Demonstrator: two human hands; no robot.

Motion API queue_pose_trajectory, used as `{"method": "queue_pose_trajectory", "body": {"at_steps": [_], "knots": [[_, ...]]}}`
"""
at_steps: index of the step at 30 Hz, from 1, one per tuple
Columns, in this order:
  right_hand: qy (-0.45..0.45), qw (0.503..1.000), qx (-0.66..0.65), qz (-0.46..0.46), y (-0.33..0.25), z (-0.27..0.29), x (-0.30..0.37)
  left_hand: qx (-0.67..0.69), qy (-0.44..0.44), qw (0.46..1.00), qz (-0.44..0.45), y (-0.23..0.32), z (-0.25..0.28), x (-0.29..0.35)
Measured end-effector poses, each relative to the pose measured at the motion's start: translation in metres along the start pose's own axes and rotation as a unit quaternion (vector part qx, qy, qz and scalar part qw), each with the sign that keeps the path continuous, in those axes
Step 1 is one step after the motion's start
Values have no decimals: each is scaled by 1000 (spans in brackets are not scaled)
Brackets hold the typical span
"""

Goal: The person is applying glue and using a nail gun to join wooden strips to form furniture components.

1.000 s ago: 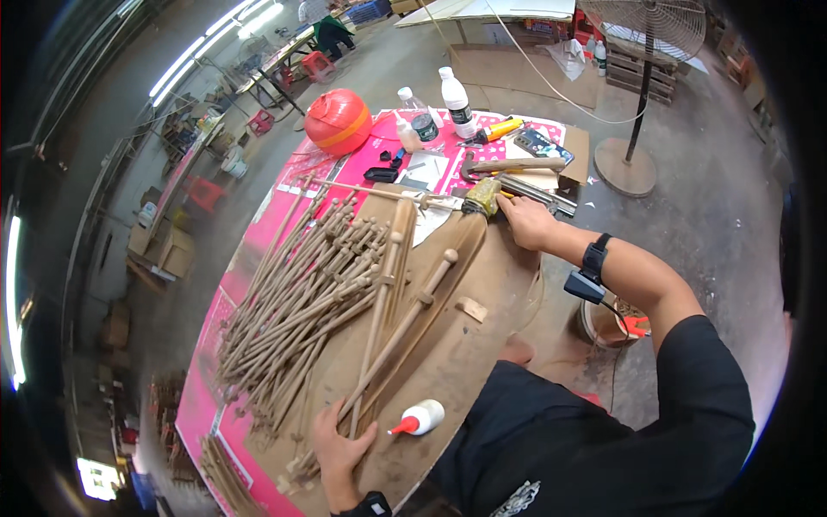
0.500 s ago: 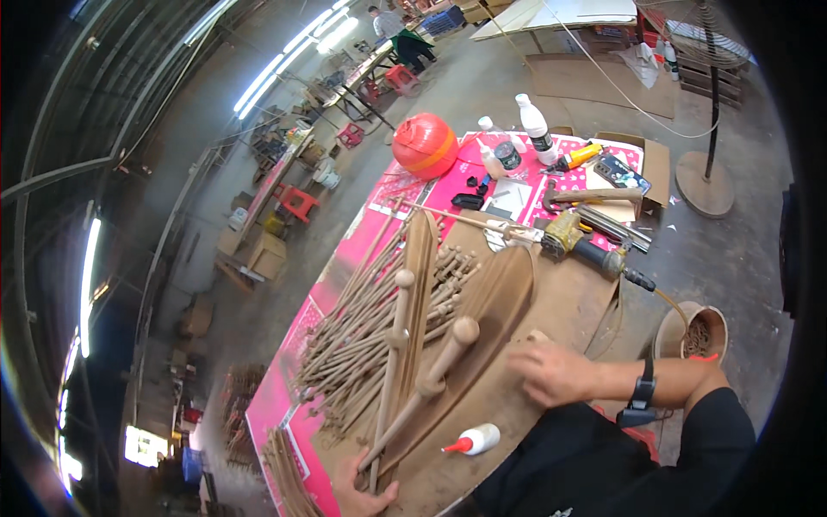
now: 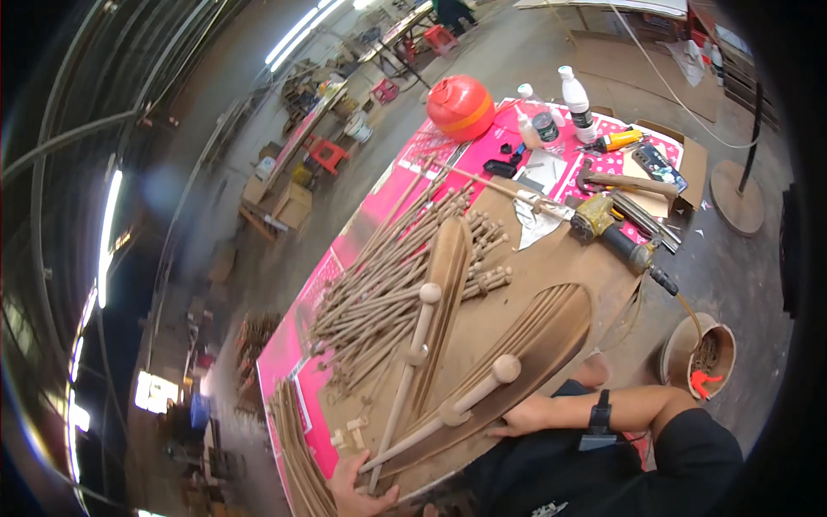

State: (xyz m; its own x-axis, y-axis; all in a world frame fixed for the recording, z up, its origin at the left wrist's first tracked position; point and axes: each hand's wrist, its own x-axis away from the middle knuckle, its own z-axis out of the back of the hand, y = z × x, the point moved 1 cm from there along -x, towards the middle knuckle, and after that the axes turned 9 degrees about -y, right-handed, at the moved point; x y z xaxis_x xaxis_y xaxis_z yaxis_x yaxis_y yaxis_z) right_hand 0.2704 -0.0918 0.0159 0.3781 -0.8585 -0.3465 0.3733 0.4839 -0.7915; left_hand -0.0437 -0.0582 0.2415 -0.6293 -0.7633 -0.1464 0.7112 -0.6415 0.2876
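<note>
Head view: note left hand [image 3: 366, 491] with grip clamped around the lower ends of two knobbed rods [image 3: 401, 395], fanned apart over the bench [image 3: 527, 277]. Locate right hand [image 3: 521, 418] at the near edge of a broad curved wooden board [image 3: 562, 332]; cannot tell whether closed on it, with fingertips hidden. Guard against rods twisting or slipping, likely from one-end holding. Avoid sweeping knobs into the thin rod pile [image 3: 379, 280]. Avoid tugging the hose [image 3: 692, 314]: possible dragging of the pneumatic tool [image 3: 610, 231] off the bench edge.
</note>
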Motion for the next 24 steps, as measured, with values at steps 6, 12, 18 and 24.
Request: {"method": "queue_pose_trajectory", "body": {"at_steps": [6, 12, 18, 24], "knots": [[20, 1000, 15, -14, 16, -4, -2, 3, 10, 999, 39, 6, -1, 23], [53, 993, 44, -91, 7, 26, -12, 18, 56, 998, 35, 7, 4, 28], [181, 973, 141, 21, -33, 27, -10, -9, 95, 989, 110, 6, 12, 55], [-86, 994, -18, 68, -81, 0, -2, -8, 210, 968, 134, 23, 8, 49]]}}
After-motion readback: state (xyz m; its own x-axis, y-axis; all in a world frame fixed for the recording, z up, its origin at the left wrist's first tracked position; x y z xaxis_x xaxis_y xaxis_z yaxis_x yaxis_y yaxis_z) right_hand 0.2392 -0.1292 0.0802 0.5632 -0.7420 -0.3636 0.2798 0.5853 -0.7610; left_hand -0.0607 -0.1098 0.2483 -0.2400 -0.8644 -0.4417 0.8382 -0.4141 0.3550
